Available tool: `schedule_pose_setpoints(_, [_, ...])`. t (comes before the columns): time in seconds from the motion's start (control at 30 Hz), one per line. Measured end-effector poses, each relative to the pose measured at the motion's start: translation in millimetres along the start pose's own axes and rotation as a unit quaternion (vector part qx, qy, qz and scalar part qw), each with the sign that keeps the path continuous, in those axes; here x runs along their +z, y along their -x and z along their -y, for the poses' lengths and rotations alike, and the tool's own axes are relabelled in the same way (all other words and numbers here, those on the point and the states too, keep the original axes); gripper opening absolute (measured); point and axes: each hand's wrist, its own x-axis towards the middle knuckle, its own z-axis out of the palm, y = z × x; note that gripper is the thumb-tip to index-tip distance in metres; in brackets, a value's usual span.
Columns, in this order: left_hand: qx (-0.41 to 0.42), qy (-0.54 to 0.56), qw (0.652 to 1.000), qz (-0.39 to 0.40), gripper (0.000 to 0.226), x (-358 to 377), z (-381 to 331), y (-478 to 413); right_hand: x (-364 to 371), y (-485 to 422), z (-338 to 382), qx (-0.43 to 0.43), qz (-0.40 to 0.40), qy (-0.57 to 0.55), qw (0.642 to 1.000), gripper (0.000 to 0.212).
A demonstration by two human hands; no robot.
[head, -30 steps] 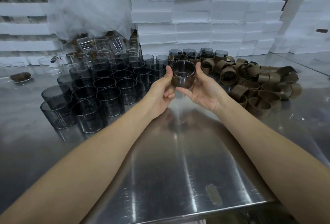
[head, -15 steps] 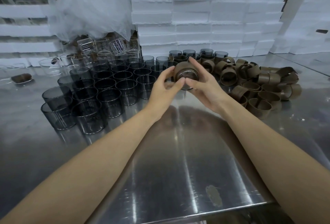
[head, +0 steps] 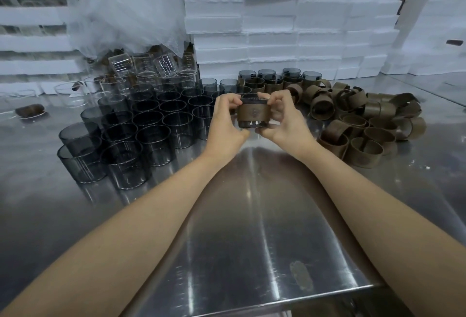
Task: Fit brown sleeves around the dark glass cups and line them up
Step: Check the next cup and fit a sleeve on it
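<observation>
Both hands, left hand point(head: 225, 120) and right hand point(head: 280, 117), clamp one dark glass cup point(head: 253, 114) at frame centre; a second ago tilted mouth-up, now upright with its brown sleeve point(head: 253, 112) seated, ready for the sleeved row point(head: 273, 80) behind.

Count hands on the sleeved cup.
2. The left hand holds the left side of the sleeved cup, and the right hand holds its right side. Both are fully visible.

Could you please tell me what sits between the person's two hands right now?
In the head view, a dark glass cup wearing a brown sleeve sits upright between the left hand and right hand, both gripping it above the steel table.
</observation>
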Motion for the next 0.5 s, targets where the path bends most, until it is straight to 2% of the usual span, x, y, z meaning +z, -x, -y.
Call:
schedule_pose_setpoints(0.17, [-0.035, 0.045, 0.997, 0.059, 0.054, -1.6, 0.2, -0.7, -0.5, 0.0, -3.8, 0.033, -0.006, 0.004, 0.999, 0.060])
schedule_pose_setpoints(0.33, [-0.062, 0.094, 0.991, 0.066, 0.059, -2.6, 3.0, -0.4, -2.4, 1.2, -6.9, 0.049, -0.006, 0.027, 0.998, 0.060])
schedule_pose_setpoints(0.5, [-0.064, 0.092, 0.992, 0.064, 0.055, -2.2, 3.4, -0.1, -3.3, 3.1, -5.1, 0.046, 0.002, 0.023, 0.999, 0.059])
